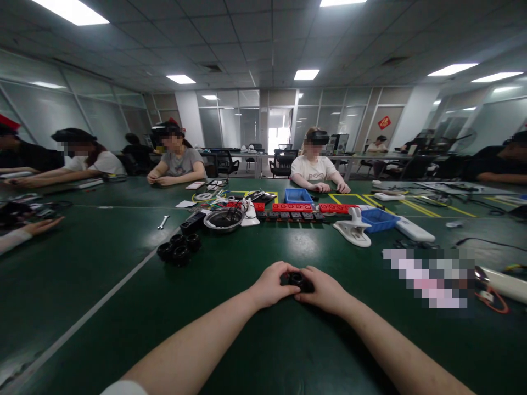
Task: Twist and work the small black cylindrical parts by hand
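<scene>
My left hand [272, 286] and my right hand [325, 289] meet low over the green tabletop. Between them is a small black round part [296, 280] with a ring-shaped top, gripped from both sides by fingers and thumbs. Its lower portion is hidden by my hands, and its exact kind cannot be made out. To the left stands a cluster of several glossy black round parts [179, 249] that look similar. Farther off on that side lies a metal wrench [163, 222].
Beyond my hands are a round metal bowl [224, 226], red strips [291, 207], a blue bin [376, 220], another blue bin [298, 196] and a white clip-base [353, 233]. Cables lie on both sides. Other people sit around the table; one's hand [45, 225] reaches in at left.
</scene>
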The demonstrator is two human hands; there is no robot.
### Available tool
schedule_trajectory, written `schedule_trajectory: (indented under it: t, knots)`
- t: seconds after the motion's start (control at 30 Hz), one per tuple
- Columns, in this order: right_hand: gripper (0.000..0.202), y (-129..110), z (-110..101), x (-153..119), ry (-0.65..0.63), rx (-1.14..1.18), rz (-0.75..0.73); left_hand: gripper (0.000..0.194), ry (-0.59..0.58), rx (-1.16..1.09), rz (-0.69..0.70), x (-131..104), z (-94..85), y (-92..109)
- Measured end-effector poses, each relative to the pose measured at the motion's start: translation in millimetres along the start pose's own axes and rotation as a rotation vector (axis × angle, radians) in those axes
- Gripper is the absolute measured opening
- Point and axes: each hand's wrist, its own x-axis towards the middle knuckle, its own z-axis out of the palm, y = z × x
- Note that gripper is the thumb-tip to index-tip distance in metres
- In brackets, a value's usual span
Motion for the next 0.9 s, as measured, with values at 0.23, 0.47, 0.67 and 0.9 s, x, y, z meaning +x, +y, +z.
schedule_trajectory:
  t: [0.23,0.47,0.67,0.9]
  knots:
    - [0.018,19.8,-3.5,5.1,-0.096,0.322,-0.114,0.035,-0.025,-0.021,0.028,-1.2,-2.0,1.5]
    - [0.022,5.5,8.1,6.2,0.003,0.091,0.072,0.032,0.061,0.007,-0.050,-1.5,4.9,0.0]
    - [0.027,-10.4,10.6,3.1,0.105,-0.115,0.112,0.032,0.118,0.023,-0.079,-1.3,7.2,0.2]
    - [0.021,14.1,0.1,4.4,-0.096,0.274,-0.054,0.034,0.003,-0.009,-0.025,-0.3,-0.1,1.0]
